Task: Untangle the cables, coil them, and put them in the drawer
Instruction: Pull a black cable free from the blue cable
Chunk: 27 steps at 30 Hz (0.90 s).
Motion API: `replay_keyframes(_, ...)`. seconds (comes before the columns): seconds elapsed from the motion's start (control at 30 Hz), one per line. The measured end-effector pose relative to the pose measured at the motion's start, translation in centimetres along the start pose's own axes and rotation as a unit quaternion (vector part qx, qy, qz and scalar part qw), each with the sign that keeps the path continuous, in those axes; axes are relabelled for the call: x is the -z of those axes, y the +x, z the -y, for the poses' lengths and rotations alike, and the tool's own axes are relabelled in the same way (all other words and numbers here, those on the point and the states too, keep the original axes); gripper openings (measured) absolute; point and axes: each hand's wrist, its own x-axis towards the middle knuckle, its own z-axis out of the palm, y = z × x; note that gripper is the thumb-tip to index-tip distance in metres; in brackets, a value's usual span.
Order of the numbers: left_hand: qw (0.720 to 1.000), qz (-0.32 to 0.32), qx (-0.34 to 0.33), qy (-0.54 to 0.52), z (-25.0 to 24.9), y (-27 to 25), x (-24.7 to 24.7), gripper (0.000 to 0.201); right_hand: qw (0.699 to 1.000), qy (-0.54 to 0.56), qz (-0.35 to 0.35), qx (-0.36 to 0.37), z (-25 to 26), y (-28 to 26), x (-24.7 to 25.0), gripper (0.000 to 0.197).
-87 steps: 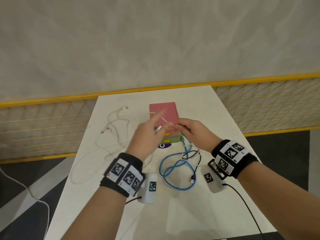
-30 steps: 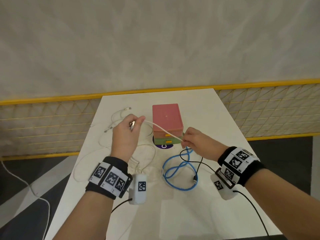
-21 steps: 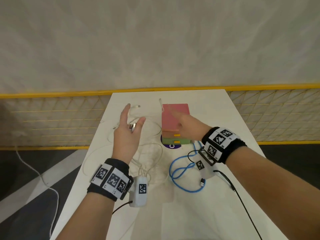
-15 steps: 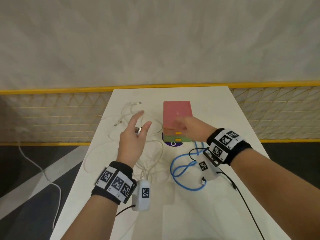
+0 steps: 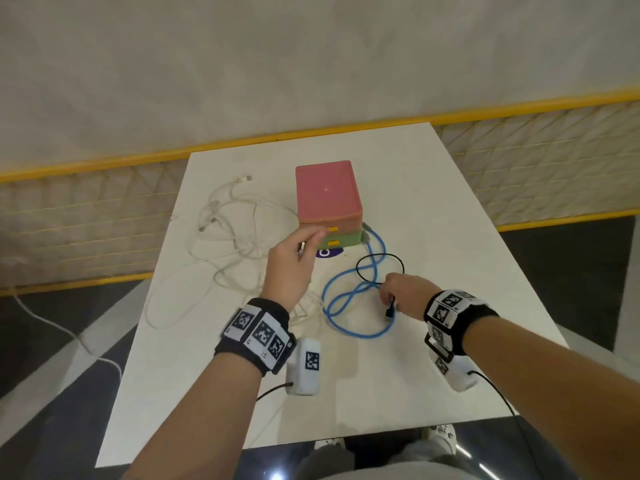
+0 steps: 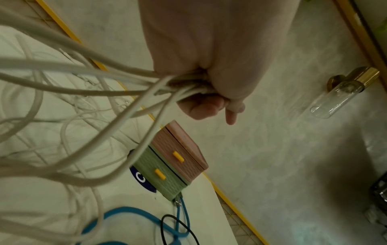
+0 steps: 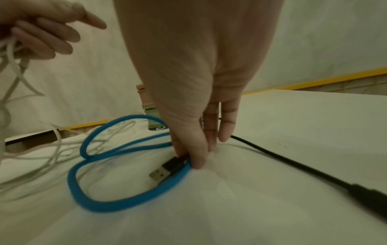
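Only "C" reads, beside drawer box (image 5: 329,202).

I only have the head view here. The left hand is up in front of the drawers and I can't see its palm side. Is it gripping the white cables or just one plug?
Observer: The left hand grips a bundle of several white cables, fingers curled round them.
Operator: And the right hand, what is it on?
Observer: The right hand pinches the black cable's USB plug at the table, just inside a loop of the blue cable.
Operator: Are both drawers shut?
Observer: The left wrist view shows the pink drawer and the green drawer both closed, handles flush.
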Motion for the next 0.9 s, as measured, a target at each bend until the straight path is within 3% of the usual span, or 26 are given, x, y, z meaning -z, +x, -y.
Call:
replay_keyframes(0.13, 1.000, 0.002, 0.002, -0.026, -1.1, -0.4, -0.6, 0.018, 0.999, 0.025, -0.020, 0.016, -0.6, -0.5, -0.6, 0.017)
replay_keyframes(0.23, 0.999, -0.009, 0.005, -0.045, -2.1, -1.0, -0.4, 0.037, 0.994, 0.089, -0.061, 0.016, -0.4, -1.4, 0.7, 0.020)
replay_keyframes(0.3, 0.997, -0.018, 0.003, -0.069, -2.7, -1.2, -0.1, 0.042, 0.976, 0.176, -0.125, 0.014, 0.6, -2.5, 2.3, 0.018)
replay_keyframes(0.4, 0.994, -0.009, -0.019, -0.104, -3.8, -1.2, -0.3, 0.026, 0.936, 0.295, -0.188, 0.048, 3.6, -4.0, 4.7, 0.019)
replay_keyframes(0.6, 0.988, 0.028, -0.041, -0.147, -6.1, -1.8, -1.5, 0.016, 0.889, 0.367, -0.236, 0.137, 8.9, -5.0, 7.4, 0.020)
replay_keyframes(0.67, 0.989, 0.001, -0.034, -0.141, -6.1, -1.8, -1.3, 0.026, 0.889, 0.383, -0.218, 0.127, 9.3, -4.9, 7.2, 0.021)
replay_keyframes(0.83, 0.972, -0.148, -0.001, -0.180, -6.2, -0.2, 2.0, 0.040, 0.916, 0.360, -0.148, 0.102, 7.6, -5.0, 4.7, 0.023)
replay_keyframes(0.9, 0.959, -0.154, 0.002, -0.238, -6.6, -0.1, 3.4, 0.039, 0.924, 0.343, -0.147, 0.086, 6.6, -5.0, 4.3, 0.023)
